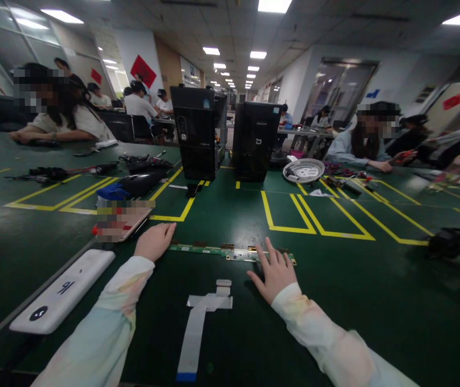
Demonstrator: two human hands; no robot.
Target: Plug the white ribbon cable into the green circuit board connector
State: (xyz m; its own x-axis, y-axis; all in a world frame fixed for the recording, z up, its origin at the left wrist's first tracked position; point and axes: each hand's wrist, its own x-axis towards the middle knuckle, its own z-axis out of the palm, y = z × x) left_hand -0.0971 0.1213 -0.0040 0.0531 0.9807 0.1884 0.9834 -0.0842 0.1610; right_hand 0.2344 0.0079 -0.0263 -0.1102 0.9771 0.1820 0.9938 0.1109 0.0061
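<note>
A long, narrow green circuit board (pixel 209 250) lies crosswise on the dark green table, with a silvery strip on its right part. At the board's left end is my left hand (pixel 155 240), its fingers drawn together and partly hidden behind the hand. My right hand (pixel 275 273) reaches over the board's right part with spread fingers, the fingertips at or just above its edge; contact is hard to tell. Nearer to me, between my forearms, lies a white flat ribbon cable (pixel 193 333) with a blue end and a crosswise piece at its top.
Left of my arm are a white power bank-like device (pixel 64 290) and a pinkish flat item (pixel 127 223). Two black computer towers (pixel 198 134) stand ahead. A white round basket (pixel 303 171) sits to their right. Yellow tape (pixel 290 230) marks the table. Other people sit across it.
</note>
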